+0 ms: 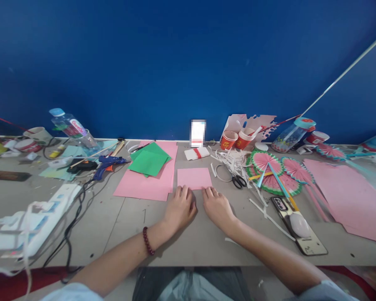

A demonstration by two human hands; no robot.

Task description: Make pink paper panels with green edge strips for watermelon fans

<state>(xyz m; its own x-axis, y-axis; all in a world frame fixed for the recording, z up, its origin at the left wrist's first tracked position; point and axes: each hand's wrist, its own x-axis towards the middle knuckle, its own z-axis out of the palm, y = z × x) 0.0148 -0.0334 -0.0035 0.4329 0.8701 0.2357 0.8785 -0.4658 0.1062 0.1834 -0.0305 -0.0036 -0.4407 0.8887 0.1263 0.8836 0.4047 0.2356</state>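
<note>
A small rectangular sheet of pink paper (194, 177) lies flat on the table straight ahead. At the left end of its near edge, my left hand (181, 209) has curled fingers pressed together on the paper. My right hand (217, 205) holds the same edge at its right end, with its fingers bent. Both thumbs are partly hidden. Left of the sheet, green paper squares (150, 159) rest on larger pink sheets (144, 188). A white folded packet with a red band (197, 153) sits just beyond the paper.
On the right are black-handled scissors (239, 181), white paper strips (233, 161), red paper cups (229, 140), pleated paper fans (267, 162) and a phone (311, 244) with a white mouse (299, 225). A blue glue gun (108, 165), power strip (54, 217) and plastic bottle (72, 125) are left.
</note>
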